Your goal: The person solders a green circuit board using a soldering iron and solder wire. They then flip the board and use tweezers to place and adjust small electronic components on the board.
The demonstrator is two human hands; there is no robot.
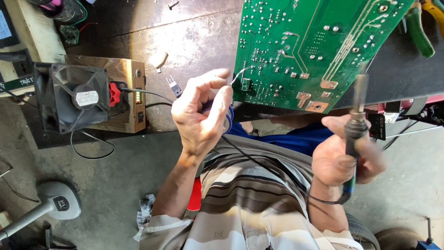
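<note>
Solder wire [237, 76], thin and silvery, is pinched in your left hand [201, 113] against the green printed circuit board [310, 46] overhanging the dark workbench [185, 41] front edge. Your right hand [344, 157] is clenched around the blue-handled soldering iron [355, 125], tip raised toward the board.

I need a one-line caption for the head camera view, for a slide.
Left hand feeds solder wire to a green circuit board; right hand holds a soldering iron.

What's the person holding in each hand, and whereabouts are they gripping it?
The right hand grips a soldering iron by its handle. The left hand pinches a thin solder wire near its end, by the green circuit board.
</note>
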